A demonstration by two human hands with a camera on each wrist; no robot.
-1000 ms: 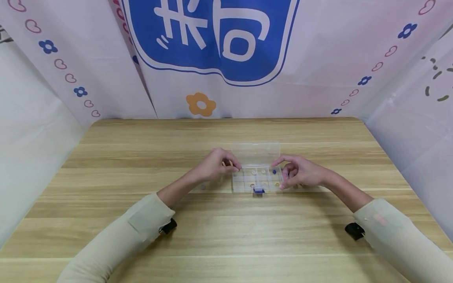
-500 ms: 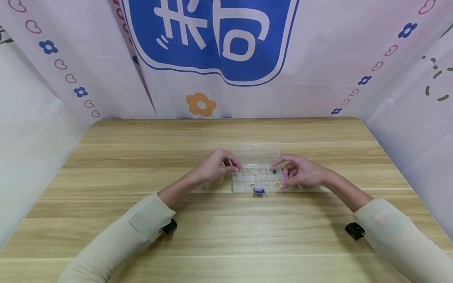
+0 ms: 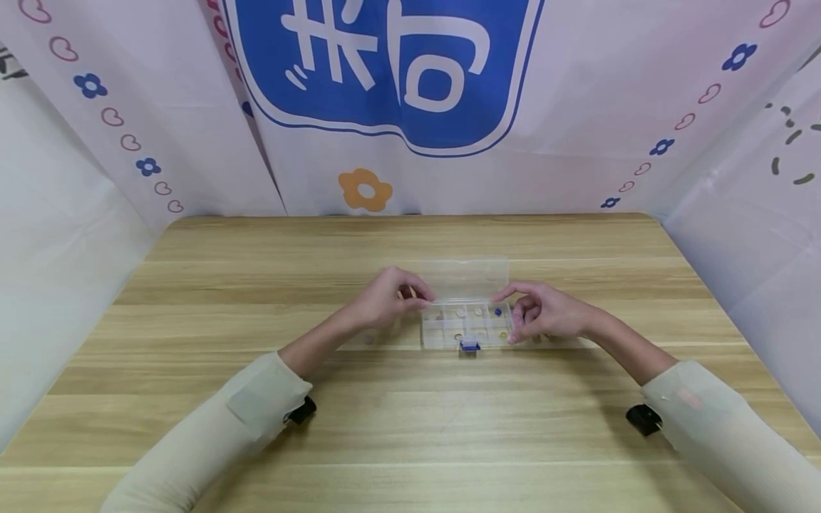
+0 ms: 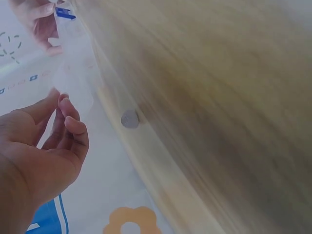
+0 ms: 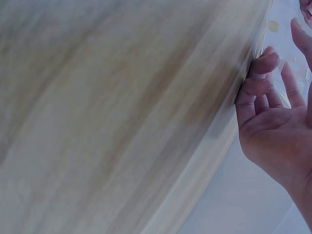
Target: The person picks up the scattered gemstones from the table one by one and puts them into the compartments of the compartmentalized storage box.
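A clear plastic compartment box (image 3: 432, 343) lies on the table, its transparent lid (image 3: 465, 278) folded back. Small pieces sit in several compartments, among them a blue piece (image 3: 498, 312) and a yellow one (image 3: 503, 335). My left hand (image 3: 388, 298) hovers at the back left corner, thumb and forefinger tips close together, with nothing visible between them. Below those fingertips, a small brownish piece (image 3: 439, 315) shows in the back left compartment. My right hand (image 3: 545, 310) grips the box's right end, thumb at the front and forefinger at the back.
A small round translucent piece (image 4: 130, 119) lies on the wooden table (image 3: 410, 427), left of the box beneath my left forearm. A blue latch (image 3: 470, 346) juts from the box's front. A printed cloth (image 3: 551, 171) hangs behind the table's back edge.
My left hand has shifted slightly left and back from the box corner, exposing a brownish piece in the back left compartment. My right hand holds still on the box.
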